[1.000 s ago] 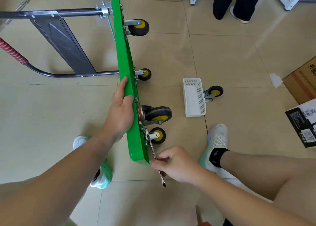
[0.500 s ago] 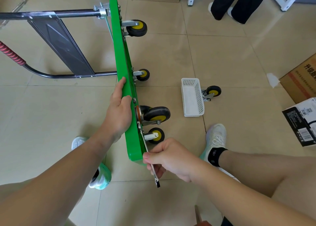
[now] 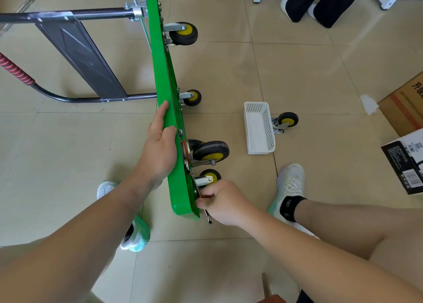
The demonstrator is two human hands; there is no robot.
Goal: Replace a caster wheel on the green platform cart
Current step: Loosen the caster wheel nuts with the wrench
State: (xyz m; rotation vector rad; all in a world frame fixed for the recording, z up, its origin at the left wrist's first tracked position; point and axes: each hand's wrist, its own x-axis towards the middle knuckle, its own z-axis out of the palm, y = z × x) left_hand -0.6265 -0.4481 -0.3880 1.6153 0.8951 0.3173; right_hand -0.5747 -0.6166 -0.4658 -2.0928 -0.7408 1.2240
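Holds the cart point(image 3: 164, 92) tipped on its long edge on the floor point(image 3: 297, 73), underside facing right, folded handle point(image 3: 80, 50) lying to the left. Grips the upper rim with the left hand point(image 3: 160, 149), index finger stretched along it and thumb hooked over toward the wheel side. Clasps a wrench point(image 3: 208, 218) in the right hand point(image 3: 225, 202), fingers curled closed round the shank, only the lower tip showing below the fist. Presses that fist against the cart's near corner, just below the near small caster point(image 3: 210, 176). Cannot tell whether the wrench head sits on a bolt, since the fingers hide it.

Carries four wheels on the underside: near small caster, near large caster point(image 3: 212, 152) just above it, far small caster point(image 3: 193, 97) at mid-length, far large caster point(image 3: 183, 33) at the top end.

Leaves a loose caster point(image 3: 286, 120) on the floor to the right, touching the far side of a white basket point(image 3: 259, 128), well apart from the cart.

Plants one shoe point(image 3: 290, 186) right of the cart and the other point(image 3: 135, 236) left of it. Has cardboard boxes point(image 3: 402, 105) at the right edge and another person's legs point(image 3: 320, 2) at the top.
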